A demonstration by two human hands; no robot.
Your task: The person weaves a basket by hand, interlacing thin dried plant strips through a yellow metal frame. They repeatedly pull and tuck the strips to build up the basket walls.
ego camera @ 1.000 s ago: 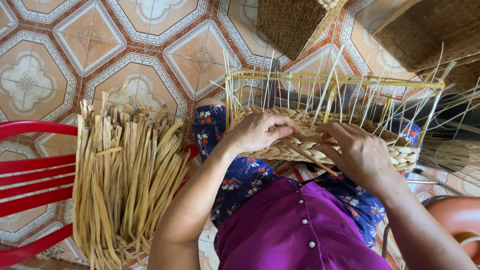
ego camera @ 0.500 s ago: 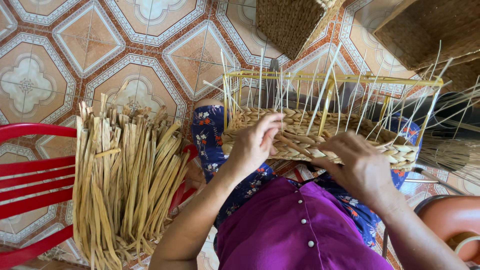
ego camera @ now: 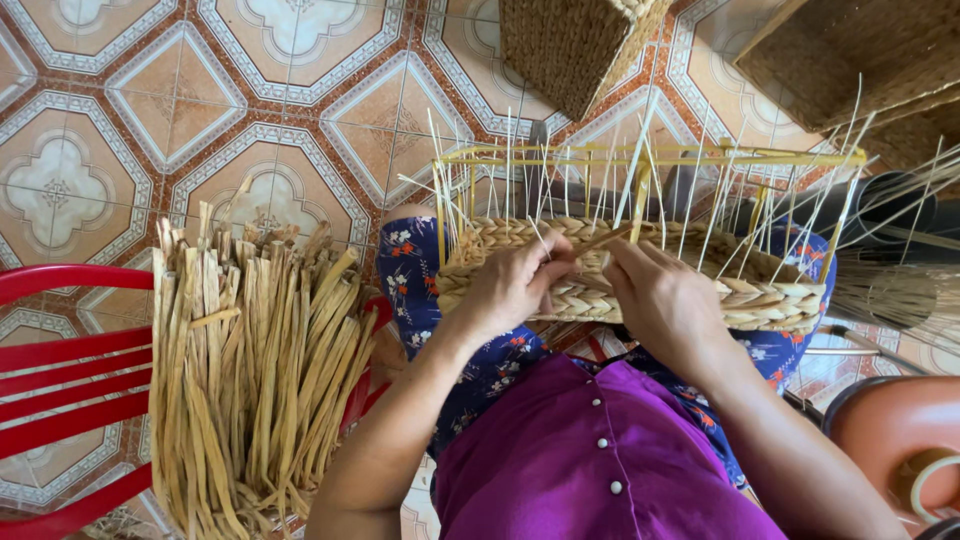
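A half-woven basket (ego camera: pixel 770 300) of braided straw rests on my lap, with thin upright stakes rising to a yellow frame (ego camera: pixel 650 158). My left hand (ego camera: pixel 515 285) sits on the basket's near wall, fingers pinching a thin straw strand (ego camera: pixel 598 240). Just to the right, my right hand (ego camera: pixel 665 300) grips the same strand against the braid. The two hands almost touch at the fingertips. A thick bundle of dried straw strips (ego camera: pixel 255 370) stands on my left.
A red plastic chair (ego camera: pixel 60 370) holds the straw bundle at left. Finished woven baskets (ego camera: pixel 575 45) lie on the patterned tile floor (ego camera: pixel 200 100) ahead. An orange plastic object (ego camera: pixel 895 440) sits at the lower right, and loose stakes fan out to the right.
Both hands have drawn together at the middle of the basket's near wall. The basket now sits more level, and my right hand has moved left toward the left hand.
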